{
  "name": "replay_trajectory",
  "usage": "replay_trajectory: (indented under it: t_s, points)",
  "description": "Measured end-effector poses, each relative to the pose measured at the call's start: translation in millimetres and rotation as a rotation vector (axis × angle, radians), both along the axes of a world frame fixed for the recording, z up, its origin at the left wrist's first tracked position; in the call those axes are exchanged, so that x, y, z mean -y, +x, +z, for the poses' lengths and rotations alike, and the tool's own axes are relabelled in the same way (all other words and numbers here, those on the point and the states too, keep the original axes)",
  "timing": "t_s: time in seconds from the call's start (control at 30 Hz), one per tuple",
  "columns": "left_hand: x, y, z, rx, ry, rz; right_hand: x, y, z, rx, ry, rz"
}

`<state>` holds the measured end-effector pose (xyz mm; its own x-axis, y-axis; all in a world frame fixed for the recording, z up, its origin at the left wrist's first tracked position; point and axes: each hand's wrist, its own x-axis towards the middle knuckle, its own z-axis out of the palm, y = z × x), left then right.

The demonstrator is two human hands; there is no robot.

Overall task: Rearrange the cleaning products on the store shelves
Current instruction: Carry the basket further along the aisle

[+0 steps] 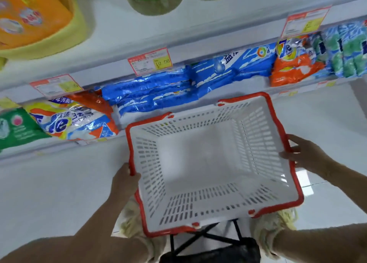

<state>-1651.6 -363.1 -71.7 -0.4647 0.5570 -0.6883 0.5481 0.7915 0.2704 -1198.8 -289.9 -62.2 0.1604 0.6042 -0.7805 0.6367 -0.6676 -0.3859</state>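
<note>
Gripping opposite sides of its red rim, the left hand [125, 180] and right hand [303, 153] curl over the basket [275, 114], which holds nothing. Holding it level and setting it down close by would free both for the detergent bags [155, 96] lying on the shelf [59, 149] just beyond.

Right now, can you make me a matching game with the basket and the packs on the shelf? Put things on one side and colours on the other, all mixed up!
Things:
1. basket rim
2. basket walls
3. long packs in the middle of the shelf
4. far-left pack

Colours:
A. blue
B. white
C. green
D. red

Pairs: 1-D, 2-B, 3-A, 4-C
</note>
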Motion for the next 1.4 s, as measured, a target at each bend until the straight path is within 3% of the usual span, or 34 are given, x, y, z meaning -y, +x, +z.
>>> replay_trajectory:
  t_s: [0.33, 0.43, 0.6, 0.7, 0.8, 1.0, 1.17, 1.4]
  points:
    - [5.3, 6.0, 49.4, 0.086, 0.003, 0.213, -9.6, -36.4, 39.7, 0.216, -0.104, 0.158]
    - [6.0, -2.4, 89.3, 0.040, 0.017, 0.269, -16.1, -40.9, 82.3, 0.223, -0.109, 0.177]
    - [26.1, -16.2, 181.5, 0.171, 0.044, 0.399, -16.4, -37.6, 167.5, 0.226, -0.026, 0.182]
    - [40.8, -11.7, 240.7, 0.094, 0.062, 0.387, -17.1, -58.0, 222.6, 0.239, 0.046, 0.153]
    - [55.0, -18.3, 293.5, 0.035, 0.103, 0.529, -17.0, -78.7, 265.7, 0.216, 0.092, 0.154]
    - [111.4, -41.4, 380.1, -0.132, 0.183, 0.718, -15.7, -126.5, 330.5, 0.103, 0.118, 0.321]
    - [177.3, -69.7, 443.4, -0.201, 0.297, 0.932, -8.1, -197.5, 382.1, 0.016, 0.211, 0.520]
    - [291.2, -160.0, 500.9, -0.295, 0.335, 1.174, 28.3, -366.5, 445.0, -0.108, 0.251, 0.757]
